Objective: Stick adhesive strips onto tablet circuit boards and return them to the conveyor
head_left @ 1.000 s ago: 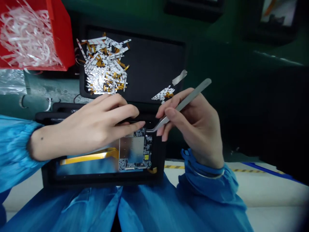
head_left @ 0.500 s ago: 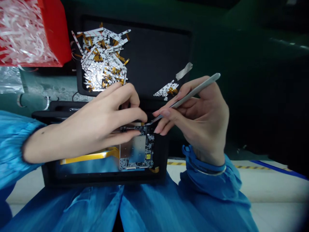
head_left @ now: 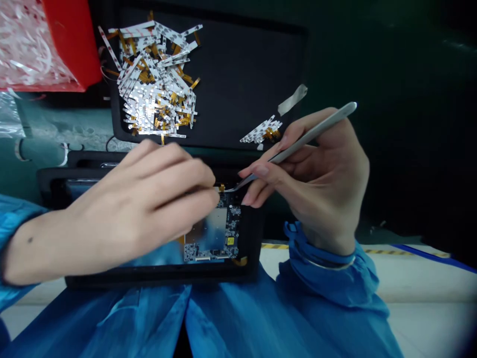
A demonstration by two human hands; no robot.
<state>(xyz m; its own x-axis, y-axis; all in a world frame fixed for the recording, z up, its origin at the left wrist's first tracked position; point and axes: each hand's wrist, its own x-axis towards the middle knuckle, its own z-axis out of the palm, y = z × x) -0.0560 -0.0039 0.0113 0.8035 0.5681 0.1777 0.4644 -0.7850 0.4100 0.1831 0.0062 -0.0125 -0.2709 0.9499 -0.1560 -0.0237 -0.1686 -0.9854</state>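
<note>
In the head view, my right hand [head_left: 316,174] grips a pair of metal tweezers [head_left: 298,144], whose bent tip reaches the upper edge of a circuit board [head_left: 212,253]. A small gold-and-white flex cable end [head_left: 221,188] lies at that tip. My left hand [head_left: 149,199] is closed beside it, fingers curled together over the board's upper left. Its thumb and whatever it may pinch are hidden. The board sits inside an open tablet-like device in a black tray [head_left: 164,276], partly covered by my left forearm.
Behind, a black tray [head_left: 231,74] bears a heap of white-and-gold flex strips [head_left: 160,84], a smaller pile of strips [head_left: 263,130] and a piece of tape [head_left: 292,99]. A red box [head_left: 72,44] with white peeled strips stands at the far left.
My left hand has turned and drawn its fingers together, covering more of the device and the yellow ribbon cable. The tweezers stay at the flex cable end. The whole view has shifted slightly.
</note>
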